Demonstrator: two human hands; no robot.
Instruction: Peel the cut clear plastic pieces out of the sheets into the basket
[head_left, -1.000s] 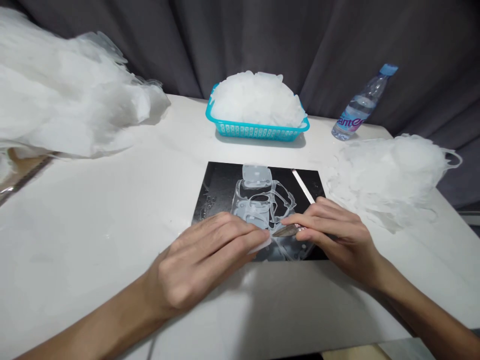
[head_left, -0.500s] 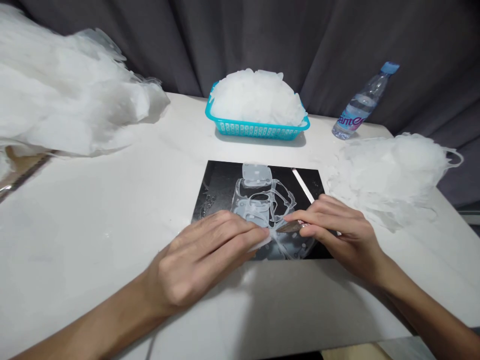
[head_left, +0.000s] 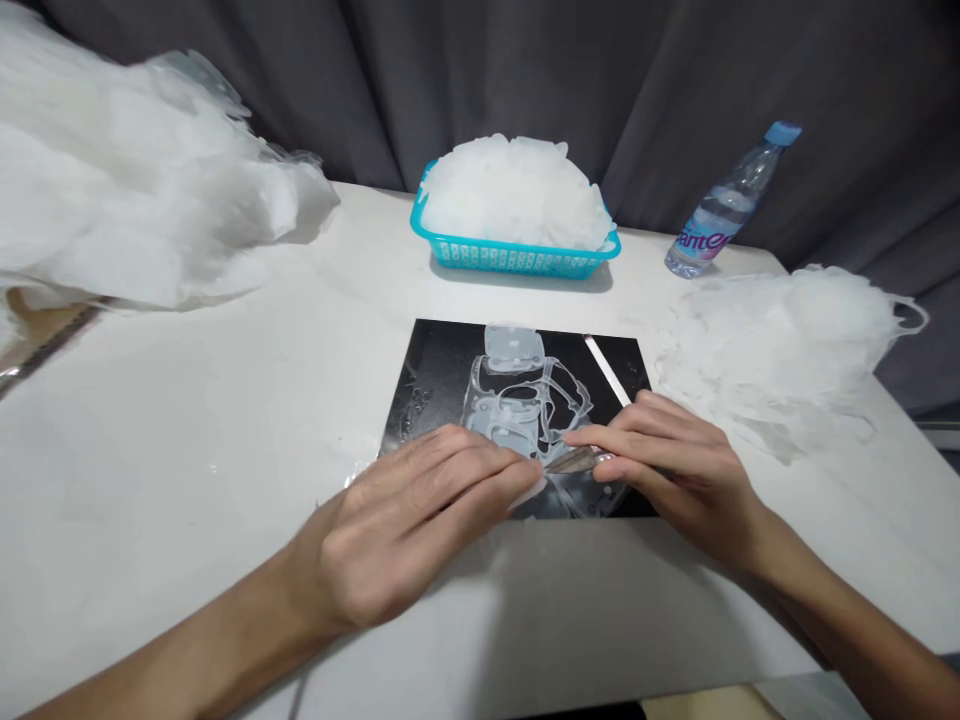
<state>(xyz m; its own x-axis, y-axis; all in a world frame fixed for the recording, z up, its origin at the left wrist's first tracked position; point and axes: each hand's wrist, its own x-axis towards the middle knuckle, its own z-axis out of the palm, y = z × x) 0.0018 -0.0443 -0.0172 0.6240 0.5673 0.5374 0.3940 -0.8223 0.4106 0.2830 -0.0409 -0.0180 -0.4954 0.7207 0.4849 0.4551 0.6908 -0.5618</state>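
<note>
My left hand (head_left: 420, 525) has its fingers pressed together over a small translucent plastic piece (head_left: 531, 493), much of it hidden under them. Between the thumb and fingers of my right hand (head_left: 667, 465) is a small pointed knife (head_left: 574, 460), its metal tip touching or very near the piece at my left fingertips. Both hands are over a black board (head_left: 442, 350). On it lie thin clear plastic frames (head_left: 581, 395) and a rounded translucent plastic piece (head_left: 514, 347). A narrow white strip (head_left: 606, 370) runs diagonally under my right hand.
Behind the board stands a turquoise basket (head_left: 517, 258) heaped with translucent pieces. A water bottle (head_left: 709, 225) is at the back right. Heaps of filmy plastic lie to the right (head_left: 787, 350) and left (head_left: 142, 190) on the white table (head_left: 187, 430). A dark curtain hangs behind.
The knife's tip has shifted slightly left, closer to my left fingertips. My left hand has moved a little to the right. The things on the table look the same.
</note>
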